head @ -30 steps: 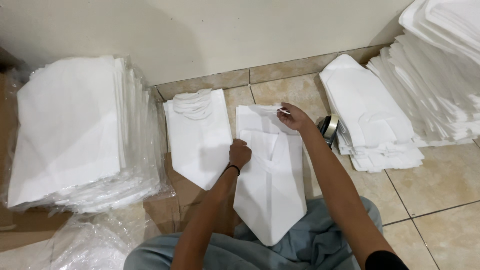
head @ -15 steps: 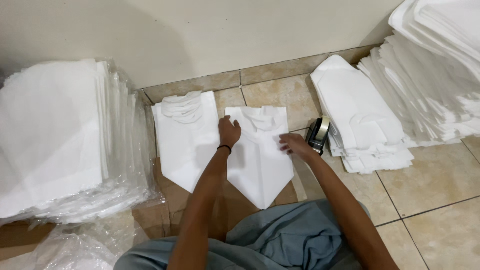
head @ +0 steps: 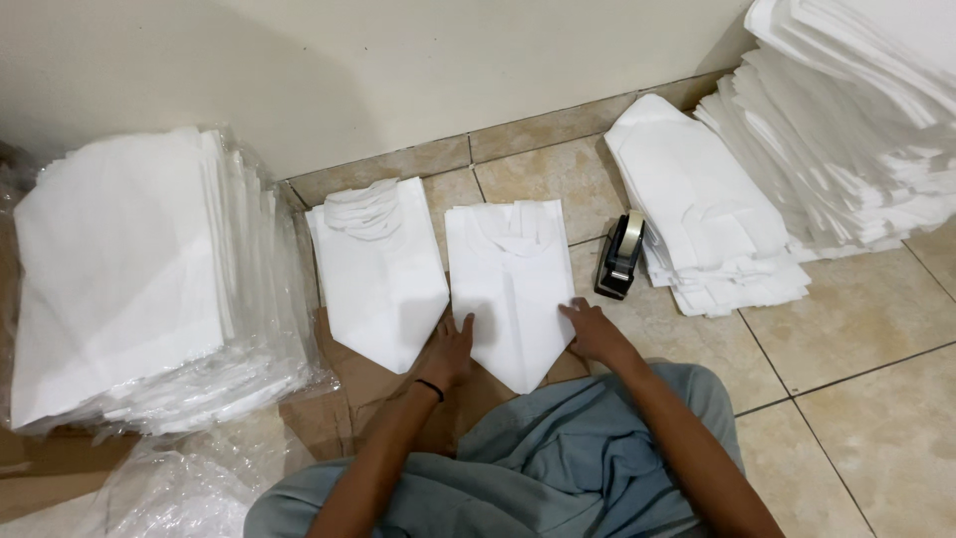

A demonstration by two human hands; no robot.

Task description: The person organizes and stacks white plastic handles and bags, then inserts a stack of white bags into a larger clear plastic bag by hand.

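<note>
Both hands have slid down to the folded white bag's [head: 510, 289] pointed end.
Left hand [head: 450, 349] and right hand [head: 596, 334] press flat, fingers spread, on the floor [head: 846, 329]; creasing step, taping likely next with the tape dispenser [head: 620, 256].

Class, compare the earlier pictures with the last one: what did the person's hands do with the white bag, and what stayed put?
The white bag went from raised and tilted to flat on the floor. The left hand and right hand slid down to its lower edges. The neighbouring bag pile, tape dispenser and stacks stayed.
</note>
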